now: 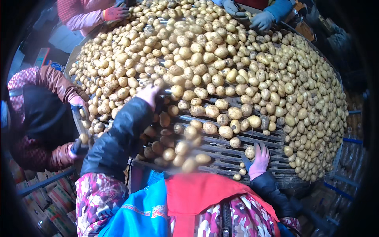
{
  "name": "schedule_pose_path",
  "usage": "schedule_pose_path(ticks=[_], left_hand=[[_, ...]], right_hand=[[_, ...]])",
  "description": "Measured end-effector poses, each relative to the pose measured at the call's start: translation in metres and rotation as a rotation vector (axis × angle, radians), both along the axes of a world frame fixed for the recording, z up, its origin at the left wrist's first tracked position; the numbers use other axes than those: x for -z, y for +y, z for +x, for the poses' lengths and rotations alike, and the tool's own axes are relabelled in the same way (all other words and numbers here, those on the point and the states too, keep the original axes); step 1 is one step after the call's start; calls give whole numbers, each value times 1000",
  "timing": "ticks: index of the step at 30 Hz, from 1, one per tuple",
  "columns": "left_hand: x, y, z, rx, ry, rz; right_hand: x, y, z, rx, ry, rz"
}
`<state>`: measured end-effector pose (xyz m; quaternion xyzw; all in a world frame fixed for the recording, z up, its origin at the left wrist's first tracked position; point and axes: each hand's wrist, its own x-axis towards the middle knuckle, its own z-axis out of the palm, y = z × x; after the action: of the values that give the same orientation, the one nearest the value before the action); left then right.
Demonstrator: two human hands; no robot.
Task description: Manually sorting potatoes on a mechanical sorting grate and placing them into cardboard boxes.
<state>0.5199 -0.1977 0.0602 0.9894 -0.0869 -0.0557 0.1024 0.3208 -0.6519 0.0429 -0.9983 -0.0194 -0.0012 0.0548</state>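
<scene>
My left hand reaches forward over the left part of the potato pile. It is blurred, and its fingertips meet potatoes, so the grip is not clear. In a pink and grey glove, my right hand lies on the slatted sorting table near its front edge. The fingers are spread, with one potato beside the thumb and index finger. Between my arms, several blurred potatoes appear to be in motion close to my red apron bib.
A hooded co-worker at left holds a potato in a gloved hand. Across the table are another person's red glove and a person's grey gloves. Printed cartons stand low at left. Potatoes heap up along the right rim.
</scene>
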Motion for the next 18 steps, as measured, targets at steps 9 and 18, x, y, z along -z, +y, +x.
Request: schedule_pose_path(ticks=[9,18], left_hand=[[8,-29,-21,29,296,-60],[3,10,-94,-91,-78,-709]], right_hand=[[-21,87,61,-197,411,189],[-32,193,131,-748,189,396]])
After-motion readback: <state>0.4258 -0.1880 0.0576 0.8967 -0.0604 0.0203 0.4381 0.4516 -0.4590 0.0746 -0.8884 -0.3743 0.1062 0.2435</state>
